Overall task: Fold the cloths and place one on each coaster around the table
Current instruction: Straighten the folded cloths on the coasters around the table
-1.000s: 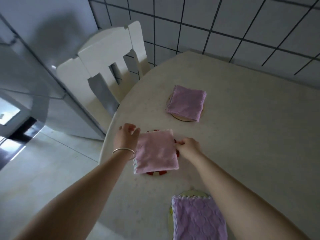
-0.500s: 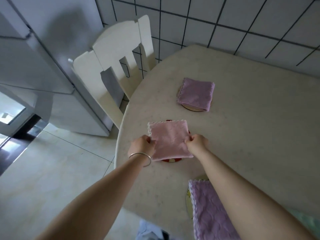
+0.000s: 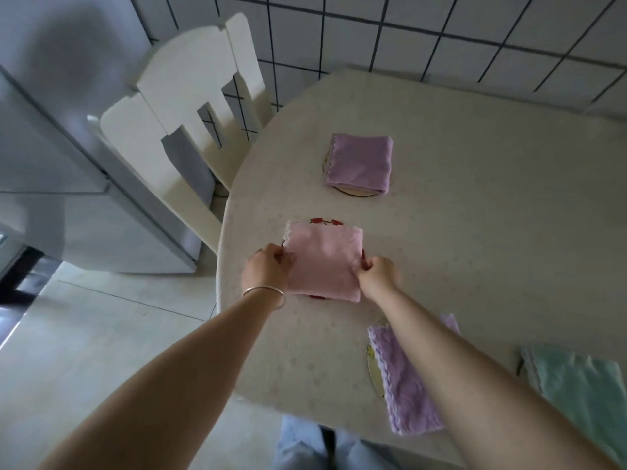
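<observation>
Cream speckled table [image 3: 475, 232], rounded edge. Directly on it are coasters, each under a folded cloth. Landmark is the red coaster [image 3: 325, 221] near the left edge, mostly covered by a pink cloth [image 3: 322, 262]. Beyond it, toward the tiled wall, a tan coaster [image 3: 356, 192] with a purple cloth [image 3: 359, 162]. Nearer than it, by the table's near edge, a yellowish coaster [image 3: 373, 371] under a lilac cloth [image 3: 403, 385]. Farther right of that, a mint-green cloth [image 3: 580, 391]; what it lies on is unclear.

A white wooden chair [image 3: 190, 106] stands at the far left edge of the surface [image 3: 475, 232]. Left of the chair is a grey fridge [image 3: 68, 184]; behind it, a white tiled wall [image 3: 407, 39]; below it, pale floor tiles [image 3: 101, 334].
</observation>
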